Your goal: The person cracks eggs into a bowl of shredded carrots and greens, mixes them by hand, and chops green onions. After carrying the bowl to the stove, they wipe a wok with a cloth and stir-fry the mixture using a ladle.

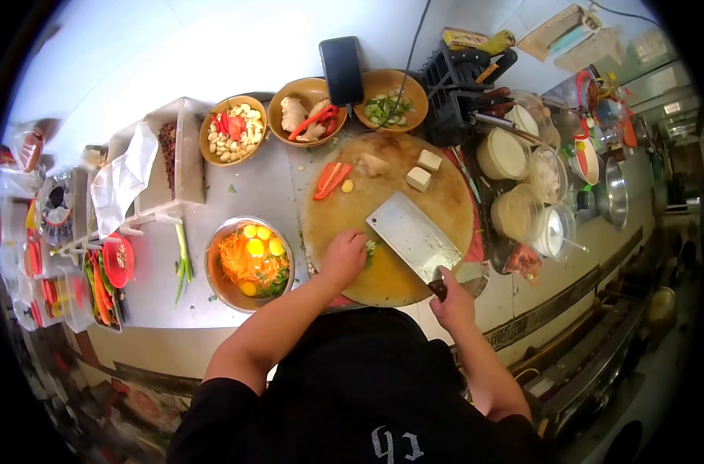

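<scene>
My right hand [452, 303] is wrapped round the dark handle of a cleaver [414, 236], whose broad blade lies flat over the round wooden chopping board [437, 271], with green bits stuck near its heel. My left hand [346, 257] is closed at the board's left side, its fingertips on some chopped greens [369, 252]; how much it grips is partly hidden. Further up the board are red pepper pieces [333, 180], a piece of ginger [373, 165], a small yellow slice [347, 186] and two white tofu-like cubes [418, 179].
Left of the board stands a metal bowl [211, 267] with egg yolks, shredded carrot and greens. Bowls of garlic [233, 130], ginger [294, 116] and cut greens [388, 110] line the back, beside a phone [342, 71]. A knife rack [449, 97] and several tubs [514, 213] crowd the right.
</scene>
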The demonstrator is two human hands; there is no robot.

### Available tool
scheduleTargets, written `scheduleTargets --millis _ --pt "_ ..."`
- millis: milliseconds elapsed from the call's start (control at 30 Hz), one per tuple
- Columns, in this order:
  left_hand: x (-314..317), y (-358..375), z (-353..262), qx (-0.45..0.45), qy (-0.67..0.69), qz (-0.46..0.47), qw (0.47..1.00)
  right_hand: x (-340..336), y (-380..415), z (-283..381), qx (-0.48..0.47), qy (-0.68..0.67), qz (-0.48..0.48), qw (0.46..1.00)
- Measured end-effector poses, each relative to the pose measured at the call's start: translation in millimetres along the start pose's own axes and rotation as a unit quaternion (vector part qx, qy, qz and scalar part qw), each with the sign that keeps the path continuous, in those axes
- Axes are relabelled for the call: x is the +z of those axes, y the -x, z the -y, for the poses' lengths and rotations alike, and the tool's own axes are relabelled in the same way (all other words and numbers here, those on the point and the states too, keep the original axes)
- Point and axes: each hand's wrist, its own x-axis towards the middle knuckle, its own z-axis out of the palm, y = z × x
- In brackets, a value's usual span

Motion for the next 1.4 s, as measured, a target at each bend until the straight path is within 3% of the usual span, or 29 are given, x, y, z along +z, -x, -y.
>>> scheduleTargets --millis 167,233,300,367,467,567,767,833,1000,1067,1133,1233,1400 --pt "2 -4 -8 0.035 0.01 -0.002 0.999 -19 13 -28 -0.092 -0.121 0.034 0.988" --pt "2 -5 -8 0.079 -0.029 -0.007 0.996 -20 16 -15 -0.024 -0.19 0.137 0.972" --pt "8 -1 0 0.101 -0.044 0.019 0.994 -17 16 -7 -0.043 -0.185 0.143 0.971" --pt "10 0 4 0.121 -0.059 0.042 0.99 -14 12 -2 0.045 -0.215 0.199 0.955" --pt "7 2 2 0.142 -0.072 0.033 0.987 -15 9 9 0.086 -0.21 0.24 0.944" --pt "6 0 0 0.149 -0.081 0.009 0.985 -3 -2 3 0.064 -0.248 0.253 0.933" --pt "5 -7 6 0.161 -0.132 0.122 0.971 -6 6 8 -0.095 -0.136 0.139 0.976" --pt "8 -10 13 0.208 -0.189 0.18 0.943 -13 10 17 -0.092 -0.098 0.139 0.981" --pt "8 -8 14 0.202 -0.182 0.18 0.945 1 -9 25 -0.143 -0.088 0.111 0.979" --pt "3 -10 8 0.192 -0.18 0.183 0.947 0 -20 31 -0.138 -0.086 0.169 0.972" --pt "-3 -10 3 0.157 -0.159 0.162 0.961 -9 -16 35 -0.145 -0.095 0.16 0.972" --pt "11 -2 19 0.193 -0.177 0.163 0.951 -20 -3 43 -0.154 -0.088 0.152 0.972" --pt "6 -1 15 0.179 -0.17 0.13 0.96 3 -21 49 -0.155 -0.074 0.134 0.976"
